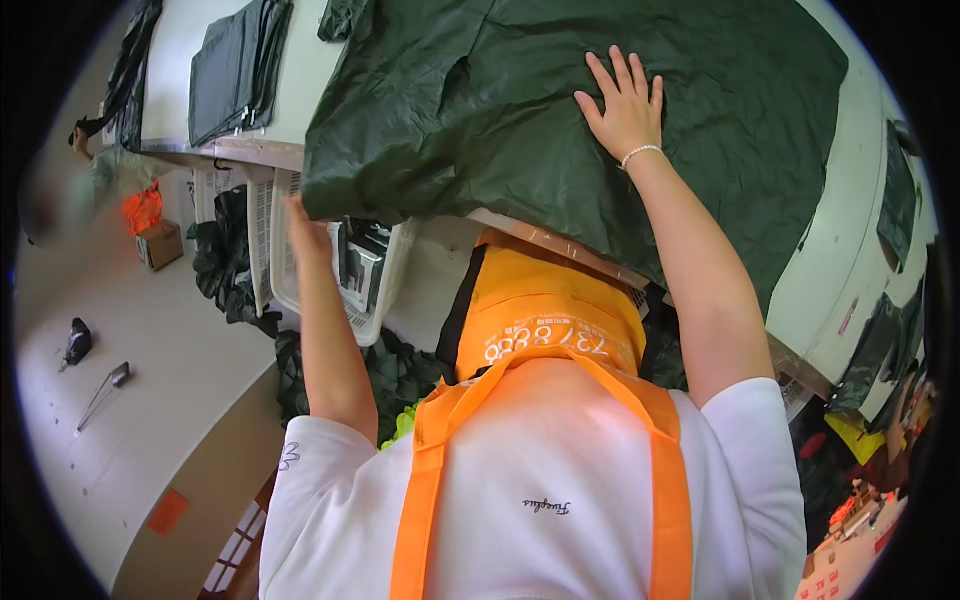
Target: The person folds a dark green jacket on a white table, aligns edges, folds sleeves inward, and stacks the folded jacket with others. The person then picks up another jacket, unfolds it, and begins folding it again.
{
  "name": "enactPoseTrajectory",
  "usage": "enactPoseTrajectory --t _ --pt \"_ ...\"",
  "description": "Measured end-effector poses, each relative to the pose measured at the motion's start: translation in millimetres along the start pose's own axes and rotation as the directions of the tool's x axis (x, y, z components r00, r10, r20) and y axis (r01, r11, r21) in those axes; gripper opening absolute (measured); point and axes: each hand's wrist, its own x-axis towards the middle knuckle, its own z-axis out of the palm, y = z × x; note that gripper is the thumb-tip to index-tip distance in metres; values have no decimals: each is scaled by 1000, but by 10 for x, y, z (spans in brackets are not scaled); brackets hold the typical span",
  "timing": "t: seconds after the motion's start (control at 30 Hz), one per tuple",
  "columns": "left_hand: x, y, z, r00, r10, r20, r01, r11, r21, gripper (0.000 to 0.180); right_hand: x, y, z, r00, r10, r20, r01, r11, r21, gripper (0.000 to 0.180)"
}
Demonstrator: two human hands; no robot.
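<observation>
A white basket (388, 298) sits beside our left grip (305, 228), whose hold we can't tell; creased dark-green cloth (500, 120) spreads under our flat, released right grip (628, 117).

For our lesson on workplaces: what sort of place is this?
Probably a garment or packing workshop: dark green material spread over a white worktable, a folded dark stack left of it, and, lower down, a white basket.
</observation>
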Motion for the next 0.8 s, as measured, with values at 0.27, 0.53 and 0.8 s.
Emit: enactPoseTrajectory --t 0.27,0.53,0.8 --pt "-360 -495 692 973 -228 -44 228 974 -8 92 -819 657 -1002 998 12 54 -39 831 556 69" --pt "-173 -432 123 958 -116 -261 229 859 457 37 -3149 1079 -1576 863 301 406 -313 949 -40 95" --pt "-645 1082 513 919 -361 161 316 915 249 40 -3122 1864 -2137 842 518 151 -520 702 487 25"
